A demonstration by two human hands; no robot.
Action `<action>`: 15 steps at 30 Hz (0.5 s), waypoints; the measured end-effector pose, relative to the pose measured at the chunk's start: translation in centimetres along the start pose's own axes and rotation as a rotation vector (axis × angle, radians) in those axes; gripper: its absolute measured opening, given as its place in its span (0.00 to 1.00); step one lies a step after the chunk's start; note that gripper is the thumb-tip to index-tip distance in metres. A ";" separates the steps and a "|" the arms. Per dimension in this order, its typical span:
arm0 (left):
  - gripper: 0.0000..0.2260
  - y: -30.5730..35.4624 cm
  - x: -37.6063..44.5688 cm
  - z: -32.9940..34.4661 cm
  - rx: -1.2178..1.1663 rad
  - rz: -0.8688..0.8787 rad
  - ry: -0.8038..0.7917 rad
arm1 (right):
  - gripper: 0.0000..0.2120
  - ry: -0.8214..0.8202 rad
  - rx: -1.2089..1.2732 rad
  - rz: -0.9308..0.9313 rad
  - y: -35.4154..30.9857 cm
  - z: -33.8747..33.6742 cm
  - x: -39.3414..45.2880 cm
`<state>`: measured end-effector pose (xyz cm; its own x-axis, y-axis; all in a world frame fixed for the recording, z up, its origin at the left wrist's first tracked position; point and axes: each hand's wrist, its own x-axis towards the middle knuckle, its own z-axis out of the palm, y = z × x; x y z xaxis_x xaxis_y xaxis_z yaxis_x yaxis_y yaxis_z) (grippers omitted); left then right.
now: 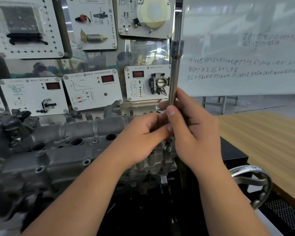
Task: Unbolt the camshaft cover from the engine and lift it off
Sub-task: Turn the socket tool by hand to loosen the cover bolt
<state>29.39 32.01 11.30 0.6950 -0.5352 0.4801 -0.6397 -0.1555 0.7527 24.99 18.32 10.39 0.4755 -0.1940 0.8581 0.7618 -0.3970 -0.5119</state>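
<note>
A: Where's the camshaft cover [61, 150]?

B: On the engine, lower left to centre, grey cast metal with round plug wells along its top. It sits bolted in place, below both hands.

A: And the right hand [194, 130]?

B: Its grip is curled round the lower end of a long socket extension [174, 72], thumb laid up the shaft. The tool stands nearly upright, socket end at the top, in front of the whiteboard [245, 48].

A: The left hand [143, 133]?

B: Fingers bent in against the tool's bottom end, just beside the right thumb. Whether its grip pinches something small there, I cannot tell.

A: Anything else?

B: Sensor display panels [92, 89] behind the engine, a chrome handwheel [255, 183] lower right, and a wooden tabletop [271, 142] beyond it.
</note>
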 end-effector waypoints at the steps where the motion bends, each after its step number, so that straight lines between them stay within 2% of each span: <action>1: 0.17 0.0 0.0 -0.1 0.014 0.002 -0.022 | 0.21 -0.015 -0.010 -0.009 0.0 0.0 0.0; 7: 0.14 -0.1 0.2 0.1 0.071 -0.001 0.009 | 0.26 0.034 -0.006 0.034 0.0 0.3 0.0; 11: 0.17 -0.3 0.3 0.4 0.029 -0.005 0.030 | 0.17 0.132 -0.097 -0.031 0.2 0.3 -0.1; 15: 0.15 -0.6 0.1 -0.2 -0.022 -0.039 -0.015 | 0.19 0.068 -0.056 -0.007 0.1 0.2 -0.1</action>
<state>29.90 32.24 11.03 0.7141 -0.5412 0.4441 -0.6052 -0.1584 0.7802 25.07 18.51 10.25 0.4379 -0.2510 0.8633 0.7380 -0.4480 -0.5046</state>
